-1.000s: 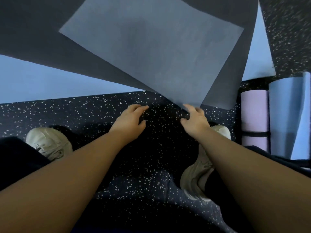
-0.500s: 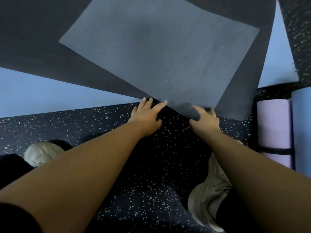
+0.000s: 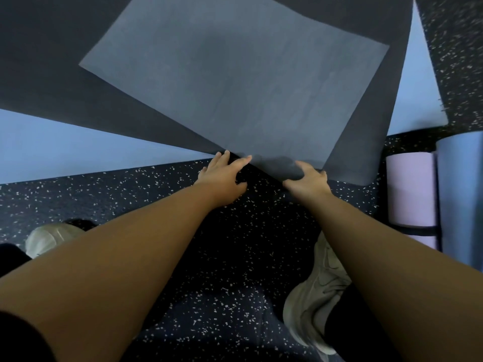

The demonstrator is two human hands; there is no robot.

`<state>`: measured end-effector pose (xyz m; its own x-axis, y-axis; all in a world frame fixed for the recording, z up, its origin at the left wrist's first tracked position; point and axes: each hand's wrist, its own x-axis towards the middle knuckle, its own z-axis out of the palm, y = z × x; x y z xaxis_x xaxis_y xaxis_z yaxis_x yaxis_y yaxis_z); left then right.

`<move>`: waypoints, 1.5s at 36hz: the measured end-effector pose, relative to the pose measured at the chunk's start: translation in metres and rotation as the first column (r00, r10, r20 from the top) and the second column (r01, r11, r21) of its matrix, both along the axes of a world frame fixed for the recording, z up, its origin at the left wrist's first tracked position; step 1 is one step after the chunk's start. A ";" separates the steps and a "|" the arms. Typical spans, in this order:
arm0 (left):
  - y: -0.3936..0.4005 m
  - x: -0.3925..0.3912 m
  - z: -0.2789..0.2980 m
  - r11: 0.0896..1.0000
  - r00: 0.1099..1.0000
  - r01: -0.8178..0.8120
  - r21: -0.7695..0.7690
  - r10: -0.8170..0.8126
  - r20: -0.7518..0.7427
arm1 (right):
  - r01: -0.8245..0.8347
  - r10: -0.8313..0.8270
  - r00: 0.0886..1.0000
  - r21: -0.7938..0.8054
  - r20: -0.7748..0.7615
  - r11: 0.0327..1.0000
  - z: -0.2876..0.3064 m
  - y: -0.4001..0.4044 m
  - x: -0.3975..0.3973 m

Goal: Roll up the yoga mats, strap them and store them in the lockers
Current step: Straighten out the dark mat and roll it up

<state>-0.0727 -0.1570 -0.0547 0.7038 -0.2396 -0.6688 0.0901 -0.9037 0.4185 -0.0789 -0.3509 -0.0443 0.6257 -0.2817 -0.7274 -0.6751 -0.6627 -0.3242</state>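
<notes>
Left hand [image 3: 222,178]: fingers extended and spread, fingertips resting at the near corner of the grey yoga mat [image 3: 235,87], thumb held apart over the speckled floor [image 3: 104,199]; it grips nothing. Right hand [image 3: 309,182]: fingers curled over the same near corner of the grey mat, where the material bulges upward under the hand; whether the thumb lies beneath the edge cannot be told.

The grey yoga mat lies unrolled and skewed, its near corner pointing toward the person. It rests on a darker, near-black mat [image 3: 47,74], whose edge shows along the grey mat's left and right sides. Beneath both lies a light blue mat [image 3: 65,147], visible as a wedge toward the left edge of the floor and as a narrow triangle on the right.

At the right edge of the floor, a rolled lilac mat [image 3: 410,194] lies bound by a dark strap [image 3: 415,229]; touching its right side is a rolled blue mat [image 3: 461,194].

Two pale sneakers stand on the floor near the bottom: left sneaker [image 3: 44,240] beside the left forearm, right sneaker [image 3: 316,296] beneath the right forearm.
</notes>
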 end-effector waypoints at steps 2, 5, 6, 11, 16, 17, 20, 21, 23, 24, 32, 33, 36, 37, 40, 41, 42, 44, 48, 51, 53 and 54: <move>0.001 -0.001 0.000 1.000 1.000 0.003 -0.005 -0.003 -0.006 | 0.043 -0.043 0.999 0.018 0.014 0.999 -0.002 -0.004 -0.002; 0.003 -0.002 -0.001 1.000 1.000 0.005 -0.017 -0.005 -0.020 | 0.071 -0.073 0.996 0.024 0.056 0.997 -0.007 -0.014 -0.008; 0.004 -0.001 -0.001 1.000 1.000 0.007 -0.019 -0.007 -0.020 | 0.071 -0.072 0.994 0.021 0.076 0.997 -0.006 -0.015 -0.009; 0.006 -0.001 -0.003 1.000 0.999 0.031 -0.001 -0.031 -0.015 | 0.034 -0.021 0.959 -0.040 0.281 0.999 0.004 -0.006 -0.006; 0.004 -0.001 0.005 0.999 1.000 0.031 -0.028 -0.031 -0.005 | -0.117 0.156 0.909 -0.122 0.387 0.986 0.025 0.017 0.002; 0.003 0.000 0.008 0.999 1.000 0.017 -0.045 -0.017 0.006 | -0.151 0.194 0.902 -0.139 0.385 0.979 0.030 0.019 0.004; 0.001 0.007 0.024 0.996 0.999 -0.012 -0.088 0.015 0.037 | -0.255 0.312 0.883 -0.199 0.352 0.946 0.045 0.022 0.012; 0.001 0.010 0.031 0.995 0.998 -0.012 -0.097 0.018 0.052 | -0.288 0.348 0.879 -0.219 0.326 0.932 0.051 0.022 0.015; 0.001 0.018 0.045 0.996 0.996 0.010 -0.094 -0.001 0.092 | -0.357 0.421 0.864 -0.254 0.277 0.899 0.067 0.020 0.025; 0.001 0.022 0.052 0.996 0.993 0.026 -0.084 -0.016 0.115 | -0.379 0.447 0.854 -0.268 0.266 0.885 0.076 0.019 0.030; -0.014 0.036 0.103 0.996 0.965 0.062 -0.067 -0.043 0.260 | -0.380 0.461 0.813 -0.276 0.355 0.883 0.157 0.000 0.052; -0.018 0.035 0.110 0.995 0.960 0.069 -0.068 -0.047 0.278 | -0.384 0.466 0.801 -0.275 0.377 0.882 0.167 -0.003 0.051; -0.029 0.030 0.127 0.996 0.947 0.062 -0.070 -0.037 0.320 | -0.405 0.489 0.751 -0.274 0.445 0.872 0.195 -0.011 0.045; -0.033 0.027 0.132 0.996 0.942 0.057 -0.072 -0.029 0.334 | -0.413 0.496 0.733 -0.274 0.465 0.868 0.204 -0.014 0.042; -0.046 0.021 0.149 0.993 0.927 0.072 -0.090 -0.033 0.373 | -0.436 0.511 0.692 -0.269 0.510 0.859 0.228 -0.025 0.030; -0.052 0.018 0.156 0.992 0.922 0.077 -0.102 -0.032 0.385 | -0.439 0.511 0.679 -0.266 0.527 0.858 0.236 -0.029 0.025; -0.058 0.016 0.162 0.990 0.917 0.081 -0.115 -0.028 0.398 | -0.439 0.509 0.669 -0.265 0.542 0.859 0.243 -0.033 0.020; -0.069 0.011 0.174 0.987 0.905 0.080 -0.140 -0.013 0.426 | -0.434 0.503 0.659 -0.264 0.559 0.861 0.258 -0.041 0.009; -0.089 -0.003 0.197 0.985 0.887 0.100 -0.140 -0.025 0.460 | -0.399 0.455 0.656 -0.236 0.603 0.886 0.283 -0.057 -0.017; -0.106 -0.018 0.215 0.987 0.874 0.120 -0.109 -0.054 0.483 | -0.347 0.392 0.644 -0.206 0.657 0.915 0.303 -0.070 -0.037; -0.117 -0.028 0.225 0.992 0.872 0.100 -0.078 -0.050 0.487 | -0.332 0.380 0.627 -0.208 0.680 0.920 0.314 -0.078 -0.050; -0.121 -0.032 0.229 0.994 0.874 0.092 -0.063 -0.050 0.483 | -0.331 0.380 0.622 -0.210 0.684 0.920 0.320 -0.083 -0.056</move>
<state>-0.1047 -0.2782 0.1744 0.9122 -0.3397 -0.2292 -0.2036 -0.8611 0.4660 -0.1352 -0.4334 0.2756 0.9986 0.0482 -0.0208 0.0289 -0.8355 -0.5487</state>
